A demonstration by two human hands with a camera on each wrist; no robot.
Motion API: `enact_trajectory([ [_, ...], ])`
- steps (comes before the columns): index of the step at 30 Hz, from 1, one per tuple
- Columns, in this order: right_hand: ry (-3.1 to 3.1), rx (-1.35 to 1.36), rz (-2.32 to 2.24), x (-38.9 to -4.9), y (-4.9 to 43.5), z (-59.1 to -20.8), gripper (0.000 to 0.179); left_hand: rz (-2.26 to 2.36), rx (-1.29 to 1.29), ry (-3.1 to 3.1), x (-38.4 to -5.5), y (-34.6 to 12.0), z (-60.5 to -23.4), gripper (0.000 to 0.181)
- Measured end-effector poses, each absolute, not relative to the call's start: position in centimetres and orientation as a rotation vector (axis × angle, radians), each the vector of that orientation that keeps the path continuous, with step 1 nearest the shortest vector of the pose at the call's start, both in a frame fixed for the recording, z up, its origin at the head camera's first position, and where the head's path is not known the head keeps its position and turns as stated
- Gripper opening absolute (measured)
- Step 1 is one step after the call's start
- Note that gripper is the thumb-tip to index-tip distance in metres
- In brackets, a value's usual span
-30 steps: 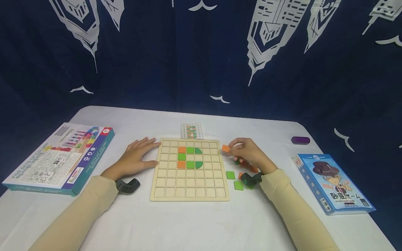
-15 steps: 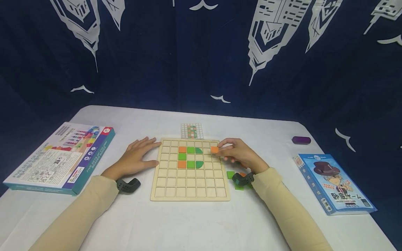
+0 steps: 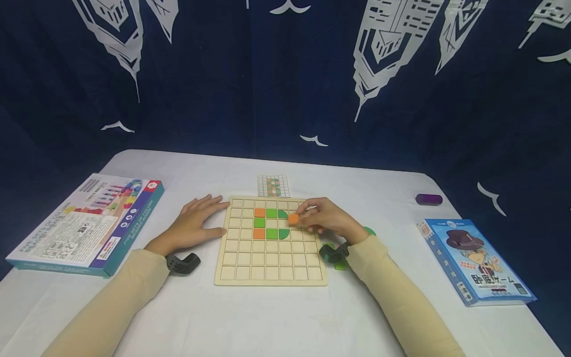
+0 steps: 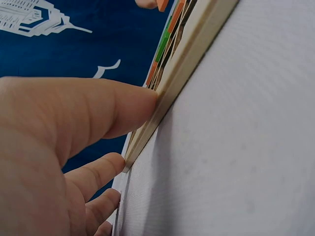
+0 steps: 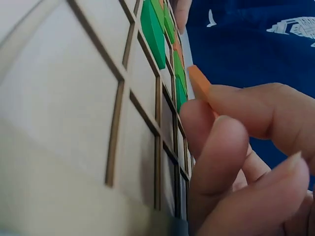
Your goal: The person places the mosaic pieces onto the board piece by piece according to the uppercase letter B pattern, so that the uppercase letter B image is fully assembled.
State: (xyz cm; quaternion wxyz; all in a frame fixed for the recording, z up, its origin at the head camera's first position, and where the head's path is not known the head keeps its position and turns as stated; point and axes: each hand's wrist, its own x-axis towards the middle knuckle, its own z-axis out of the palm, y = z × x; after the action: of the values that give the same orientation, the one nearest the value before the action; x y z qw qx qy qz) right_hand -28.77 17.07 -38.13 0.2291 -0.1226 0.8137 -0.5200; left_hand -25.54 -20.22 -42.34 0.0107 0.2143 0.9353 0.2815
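Observation:
A wooden grid board [image 3: 270, 273] lies mid-table, with orange and light green square tiles and two dark green rounded tiles [image 3: 283, 233] set in its cells. My right hand [image 3: 327, 218] pinches an orange square tile [image 3: 293, 219] between thumb and fingers over the board's right part, just right of the upper rounded tile. In the right wrist view that orange tile [image 5: 199, 82] stands tilted at the fingertips. My left hand [image 3: 192, 228] is spread at the board's left edge; in the left wrist view its thumb [image 4: 133, 105] touches the wooden side.
Behind the board lies a small printed pattern card [image 3: 273, 186]. Loose green tiles [image 3: 340, 266] lie to the right, partly hidden under my right wrist. A flat game box [image 3: 85, 223] is at left; a blue box [image 3: 477, 260] and a purple object [image 3: 428, 199] are at right.
My right hand has carried the orange tile leftward from beside the board to over its right-hand cells. The left hand has stayed at the board's left edge.

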Motion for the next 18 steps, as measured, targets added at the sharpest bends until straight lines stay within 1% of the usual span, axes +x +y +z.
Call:
enact_trajectory([
  [4, 2.267, -0.365, -1.374, -28.9, 16.4, -38.1, 0.021, 0.875, 0.669, 2.919, -25.6, -20.2, -42.4, 0.074],
  [11, 2.302, -0.394, -1.295, -29.1, 15.3, -38.1, 0.023, 0.861, 0.66, 2.92, -25.7, -20.2, -42.5, 0.075],
  [18, 2.311, -0.406, -1.278, -29.1, 14.5, -38.1, 0.021, 0.858, 0.66, 2.923, -25.7, -20.2, -42.5, 0.074],
])
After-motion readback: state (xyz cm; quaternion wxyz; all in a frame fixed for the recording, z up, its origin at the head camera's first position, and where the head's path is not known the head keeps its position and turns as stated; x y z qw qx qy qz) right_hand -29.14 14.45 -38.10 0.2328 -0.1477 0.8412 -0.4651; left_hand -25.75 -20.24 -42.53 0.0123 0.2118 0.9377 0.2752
